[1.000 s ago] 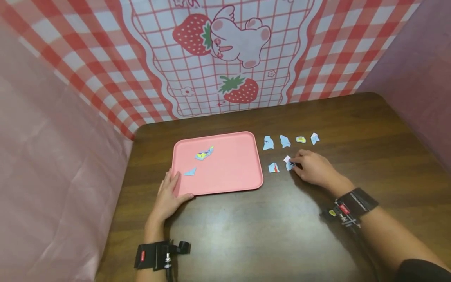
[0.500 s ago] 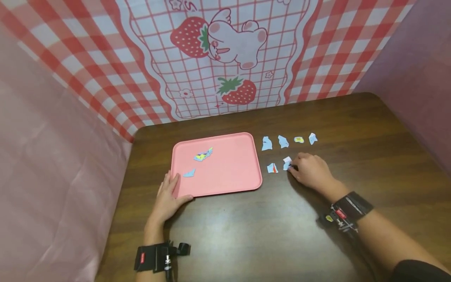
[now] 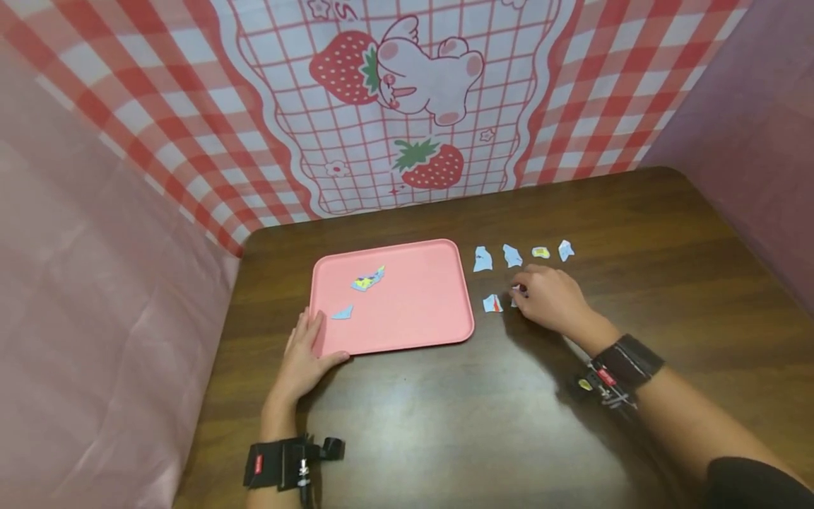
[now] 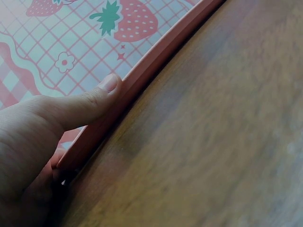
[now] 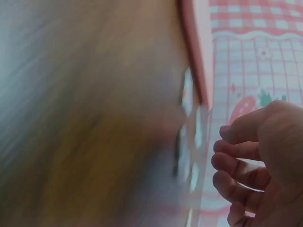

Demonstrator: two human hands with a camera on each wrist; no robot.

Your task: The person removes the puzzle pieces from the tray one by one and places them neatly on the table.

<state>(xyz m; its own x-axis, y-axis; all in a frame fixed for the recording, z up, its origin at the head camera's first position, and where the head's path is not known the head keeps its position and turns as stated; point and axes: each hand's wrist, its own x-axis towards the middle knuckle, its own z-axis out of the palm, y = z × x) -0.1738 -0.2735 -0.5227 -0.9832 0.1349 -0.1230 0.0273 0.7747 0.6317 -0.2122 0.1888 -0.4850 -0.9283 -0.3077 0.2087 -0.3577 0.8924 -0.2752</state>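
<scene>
My left hand (image 3: 305,360) rests at the near left corner of a pink tray (image 3: 407,311). Its fingers lie along the left side and the thumb (image 4: 102,94) touches the near rim in the left wrist view. Two torn-looking paper pieces lie in the tray: a yellow and blue one (image 3: 367,280) and a plain light blue one (image 3: 343,312). My right hand (image 3: 552,298) hovers over a light blue paper piece (image 3: 514,302), mostly hidden by it. In the right wrist view the fingers (image 5: 236,184) curl loosely with nothing between them, apart from the pieces on the table.
Right of the tray, a piece with a red mark (image 3: 492,304) lies on the brown table (image 3: 407,424). Behind it sit two light blue pieces, a yellow one (image 3: 540,252) and a pale pointed one (image 3: 566,250). A checked strawberry cloth (image 3: 407,106) hangs behind.
My right hand has let go of the light blue piece and shifted slightly left and up over it. The left hand and the tray stay put.
</scene>
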